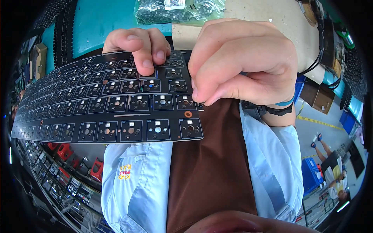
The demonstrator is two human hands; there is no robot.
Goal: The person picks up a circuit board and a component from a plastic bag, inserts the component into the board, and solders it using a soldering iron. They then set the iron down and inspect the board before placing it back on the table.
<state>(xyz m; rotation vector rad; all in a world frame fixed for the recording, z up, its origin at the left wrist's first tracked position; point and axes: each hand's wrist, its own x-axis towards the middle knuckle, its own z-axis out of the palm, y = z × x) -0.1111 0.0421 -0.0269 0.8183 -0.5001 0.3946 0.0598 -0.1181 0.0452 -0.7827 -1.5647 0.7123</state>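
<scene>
A black keyboard circuit board, with rows of square outlined key positions, round holes and small white components, stretches from the middle to the left. My left hand reaches over its far edge, fingertips resting on the upper rows; the thumb is hidden. At the board's right edge my right hand is closed in a pinch, thumb against forefinger. A tiny dark piece with a shiny bit shows just under those fingertips, too small to name. Whether the pinch holds it or the board's edge cannot be told.
A clear bag of small parts lies beyond the board on a teal mat. Black slotted strips run at the left, black cables at the right. Behind are red stools, a blue bin and another person.
</scene>
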